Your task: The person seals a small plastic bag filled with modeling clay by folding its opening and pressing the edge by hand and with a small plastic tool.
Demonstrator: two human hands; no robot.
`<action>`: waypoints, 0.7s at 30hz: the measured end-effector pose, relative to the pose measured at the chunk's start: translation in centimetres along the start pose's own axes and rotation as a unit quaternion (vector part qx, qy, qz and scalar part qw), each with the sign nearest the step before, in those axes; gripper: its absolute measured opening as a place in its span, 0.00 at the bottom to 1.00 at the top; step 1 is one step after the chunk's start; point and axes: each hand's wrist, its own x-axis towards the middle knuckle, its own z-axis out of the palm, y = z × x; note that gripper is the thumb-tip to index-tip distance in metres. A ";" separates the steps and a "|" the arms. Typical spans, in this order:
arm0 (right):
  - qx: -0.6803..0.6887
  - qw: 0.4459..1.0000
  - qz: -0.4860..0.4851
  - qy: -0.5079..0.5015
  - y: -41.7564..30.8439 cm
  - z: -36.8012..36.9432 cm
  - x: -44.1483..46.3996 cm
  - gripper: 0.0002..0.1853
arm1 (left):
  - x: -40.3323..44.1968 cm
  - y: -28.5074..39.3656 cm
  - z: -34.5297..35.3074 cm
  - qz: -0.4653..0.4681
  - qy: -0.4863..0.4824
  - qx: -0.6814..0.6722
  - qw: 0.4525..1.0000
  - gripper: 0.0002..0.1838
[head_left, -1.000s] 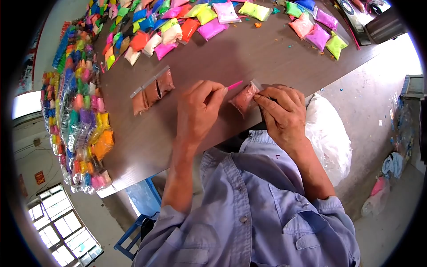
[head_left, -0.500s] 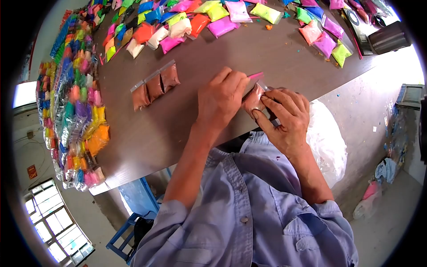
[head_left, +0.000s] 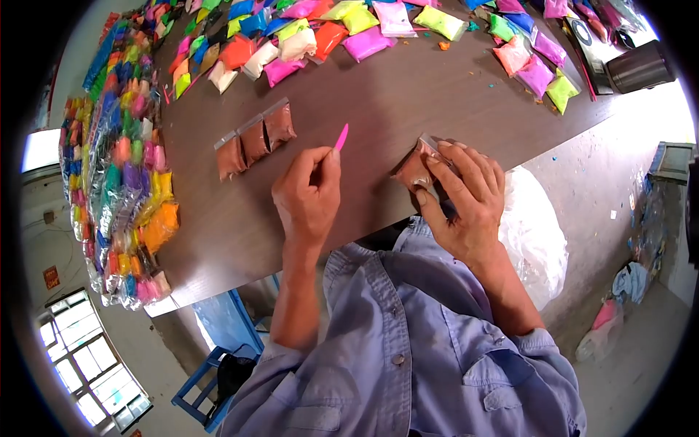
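Note:
My left hand (head_left: pixel 312 188) is closed round a small pink plastic clay knife (head_left: pixel 343 137), its pointed blade standing up above the thumb and forefinger. My right hand (head_left: pixel 470 197) grips the right side of a clear bag of brown clay (head_left: pixel 415 167) lying near the table's front edge. My thumb is at the bag's lower edge and my fingers cover its right part. To the left, three similar brown clay bags (head_left: pixel 255 142) lie side by side in a slanting row, touched by neither hand.
Many coloured clay bags (head_left: pixel 368 44) lie along the back of the table (head_left: pixel 218 240). A tall heap of plastic-wrapped clay packs (head_left: pixel 131 182) lines the left edge. At the back right are a dark metal cup (head_left: pixel 639 67) and more bags (head_left: pixel 535 73). A white plastic bag (head_left: pixel 535 233) hangs beside my lap.
My left hand has moved left and down with the clay knife, away from the bag. The right hand stays on the bag, its fingers slightly more spread.

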 end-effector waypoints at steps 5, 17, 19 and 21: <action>-0.008 0.997 -0.016 -0.078 -0.8 0.1 -0.7 0.29 | -1.2 -0.1 -1.6 -0.037 0.012 0.006 0.999 0.03; -0.026 0.989 -0.026 -0.140 -0.9 0.0 -0.4 0.32 | 0.8 -7.8 -9.2 -0.089 0.244 0.045 0.965 0.11; 0.064 0.993 0.007 -0.095 -0.5 -0.3 -0.5 0.34 | 0.7 -9.6 -11.3 -0.120 0.252 0.029 0.960 0.12; 0.024 0.995 -0.008 -0.100 -0.6 -0.8 -0.2 0.35 | 0.4 -11.7 -13.1 -0.149 0.262 0.018 0.953 0.13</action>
